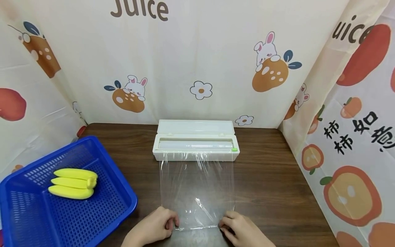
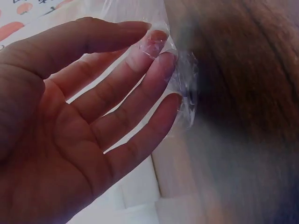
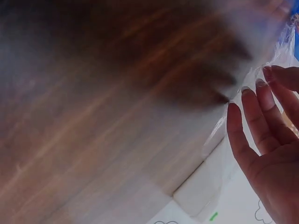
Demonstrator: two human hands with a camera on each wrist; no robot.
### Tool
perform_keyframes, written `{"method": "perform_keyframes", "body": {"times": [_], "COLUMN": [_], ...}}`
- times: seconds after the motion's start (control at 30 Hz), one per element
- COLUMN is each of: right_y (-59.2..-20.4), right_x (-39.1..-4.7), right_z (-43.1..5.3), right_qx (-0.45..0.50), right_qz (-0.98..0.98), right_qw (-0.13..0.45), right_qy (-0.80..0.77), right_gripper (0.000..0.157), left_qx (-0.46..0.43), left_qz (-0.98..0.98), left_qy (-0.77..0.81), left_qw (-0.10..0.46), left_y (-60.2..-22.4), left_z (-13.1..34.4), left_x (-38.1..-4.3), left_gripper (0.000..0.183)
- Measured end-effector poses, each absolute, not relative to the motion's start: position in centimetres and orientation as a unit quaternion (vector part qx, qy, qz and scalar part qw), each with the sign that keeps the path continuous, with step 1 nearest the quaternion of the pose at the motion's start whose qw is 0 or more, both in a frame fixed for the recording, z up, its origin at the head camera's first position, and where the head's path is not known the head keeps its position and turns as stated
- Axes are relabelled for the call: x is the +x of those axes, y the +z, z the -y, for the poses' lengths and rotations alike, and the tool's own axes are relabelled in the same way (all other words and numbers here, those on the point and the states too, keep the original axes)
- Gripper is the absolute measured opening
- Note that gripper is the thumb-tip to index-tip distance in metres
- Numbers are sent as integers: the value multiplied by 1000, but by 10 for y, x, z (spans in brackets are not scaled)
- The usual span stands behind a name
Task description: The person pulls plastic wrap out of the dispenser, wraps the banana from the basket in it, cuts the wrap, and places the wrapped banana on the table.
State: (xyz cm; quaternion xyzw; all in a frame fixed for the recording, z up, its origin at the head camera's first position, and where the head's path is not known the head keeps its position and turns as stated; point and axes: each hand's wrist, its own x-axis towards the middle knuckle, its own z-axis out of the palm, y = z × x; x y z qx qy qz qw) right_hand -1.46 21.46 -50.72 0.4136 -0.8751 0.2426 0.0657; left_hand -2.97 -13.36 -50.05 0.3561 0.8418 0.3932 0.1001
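A sheet of clear plastic wrap runs from its white dispenser box toward the near side of the table. The box lid stands raised, and the roll shows inside. At the sheet's near left corner my left hand pinches the edge; in the left wrist view the film bunches at the fingertips. My right hand pinches the near right corner, thumb against index finger in the right wrist view. Between both hands the film's front edge lies roughly straight.
On the left stands a blue basket with a bunch of yellow bananas in it. A small green slider sits at the box's right end. Printed cloth hangs behind and beside the brown wooden table.
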Motion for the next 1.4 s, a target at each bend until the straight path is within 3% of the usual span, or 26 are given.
{"method": "perform_keyframes", "body": {"times": [0.17, 0.3, 0.4, 0.53, 0.7, 0.83, 0.97, 1.2, 1.4], "right_y": [-503, -493, -484, -471, -454, -452, -459, -466, -464], "right_x": [-15, -17, -22, -41, -82, -113, -135, -148, -155], "right_z": [-212, -212, -215, -222, -228, -231, -228, -215, -213], "right_qx": [409, 399, 401, 385, 261, 166, 134, 129, 128], "right_qz": [876, 876, 874, 879, 918, 941, 946, 954, 960], "right_qw": [18, -19, 14, 104, 151, 111, 59, 19, 36], "right_qy": [254, 271, 273, 260, 258, 272, 288, 268, 247], "right_gripper": [19, 17, 19, 26, 38, 58, 70, 72, 70], "left_qx": [331, 293, 254, 180, 88, 23, -29, -48, -29], "left_qz": [-855, -880, -899, -916, -902, -900, -915, -945, -951], "left_qy": [393, 374, 355, 330, 347, 374, 362, 295, 280], "left_qw": [74, 16, -40, -142, -241, -222, -176, -132, -126], "left_y": [-493, -484, -476, -463, -453, -451, -456, -466, -466], "left_z": [126, 120, 115, 103, 92, 87, 85, 83, 85], "left_x": [-30, -32, -35, -49, -80, -104, -121, -141, -155], "left_gripper": [25, 25, 24, 26, 56, 69, 72, 68, 65]}}
